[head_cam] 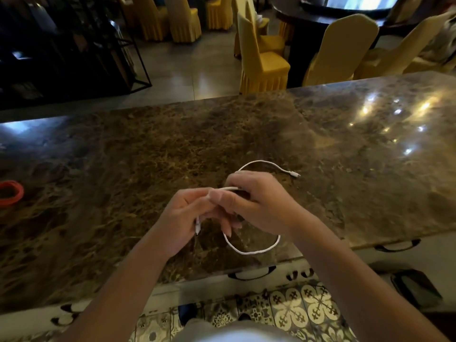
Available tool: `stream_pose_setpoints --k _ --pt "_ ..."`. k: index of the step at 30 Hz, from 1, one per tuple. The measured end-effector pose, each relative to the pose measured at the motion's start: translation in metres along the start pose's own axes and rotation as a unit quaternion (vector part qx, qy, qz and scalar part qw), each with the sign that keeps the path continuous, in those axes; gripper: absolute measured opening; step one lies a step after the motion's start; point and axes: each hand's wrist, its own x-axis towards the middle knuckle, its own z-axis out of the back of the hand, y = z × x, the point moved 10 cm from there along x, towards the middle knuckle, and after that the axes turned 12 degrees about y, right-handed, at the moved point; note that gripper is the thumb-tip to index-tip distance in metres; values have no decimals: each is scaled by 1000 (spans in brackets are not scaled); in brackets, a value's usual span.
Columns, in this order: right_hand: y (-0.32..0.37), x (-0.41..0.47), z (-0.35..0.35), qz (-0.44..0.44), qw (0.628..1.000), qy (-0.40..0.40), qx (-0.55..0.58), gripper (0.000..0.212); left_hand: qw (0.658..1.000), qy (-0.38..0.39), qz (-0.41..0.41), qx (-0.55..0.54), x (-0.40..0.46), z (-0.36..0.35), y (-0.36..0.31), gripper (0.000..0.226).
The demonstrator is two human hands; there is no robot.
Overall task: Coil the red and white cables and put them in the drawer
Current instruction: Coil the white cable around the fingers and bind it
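Both hands work above the brown marble counter (148, 149). My left hand (181, 218) pinches one end of the white cable (249, 251), whose plug points down below the palm. My right hand (254, 206) grips the cable just beside it. One loop hangs under the hands and another arcs behind the right hand; the far plug lies on the counter at the right. The red cable (11, 192) lies coiled at the counter's left edge, away from both hands.
White drawer fronts with dark curved handles (251, 274) run below the counter's near edge. A dark phone-like object (417, 287) lies low at the right. Yellow-covered chairs (261, 62) and a dark table stand beyond the counter. A patterned tile floor lies below.
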Motion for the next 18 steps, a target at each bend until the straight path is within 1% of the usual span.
stream_pose_setpoints --k 1,2,3,5,7,11,13,14,16,18 --pt "2 0 6 6 999 -17 37 38 999 12 2 -34 -3 -1 1 28" --pt "2 -1 11 20 996 -23 82 39 999 23 14 -31 -5 -3 3 29" --pt "6 -2 14 41 990 -12 132 38 999 36 33 4 -6 -7 8 29" --pt "13 -4 14 79 974 40 210 36 992 69 61 81 -8 -20 18 28" --pt "14 -3 12 85 962 72 250 34 986 87 86 116 -7 -34 24 30" --pt "-19 2 15 29 949 10 314 32 962 125 101 219 -4 -64 9 32" --pt "-23 3 1 36 939 40 341 30 954 160 91 238 -7 -82 -4 35" --pt "-22 4 -10 50 931 70 355 34 949 177 79 247 -8 -90 -12 37" --pt "-19 3 -31 63 909 124 392 50 943 198 45 263 -8 -105 -29 44" --pt "-24 -1 -48 59 892 141 426 52 937 204 0 283 -7 -114 -46 54"
